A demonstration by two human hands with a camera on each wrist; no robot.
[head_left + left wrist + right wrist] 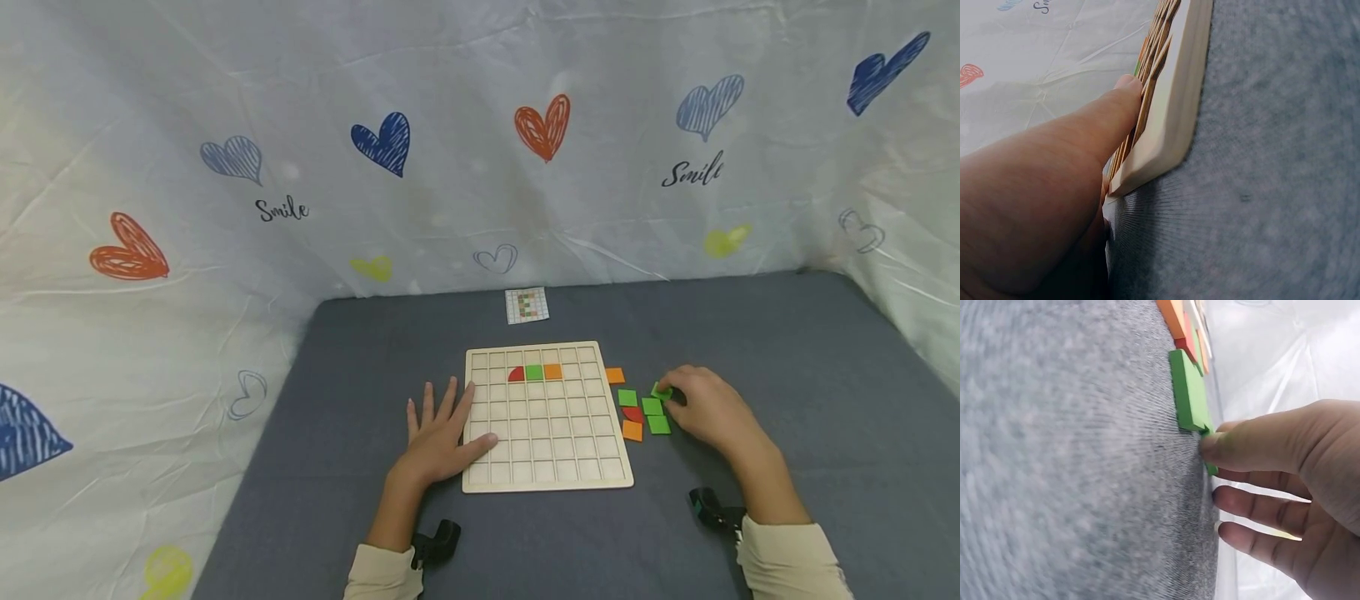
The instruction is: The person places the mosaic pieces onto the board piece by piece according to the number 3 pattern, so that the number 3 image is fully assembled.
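Note:
A pale wooden grid board lies on the grey cloth. In its upper rows sit a red rounded tile, a green square tile and an orange square tile, side by side. My left hand rests with spread fingers at the board's left edge, its thumb lying over the grid. To the right of the board, my right hand pinches a green tile between thumb and forefinger. In the right wrist view that tile is mostly hidden by the thumb; the other fingers are apart from it.
Beside the board lie loose tiles: green squares, orange squares and a red piece. A small printed pattern card lies beyond the board. A white curtain with hearts hangs behind the grey-covered table.

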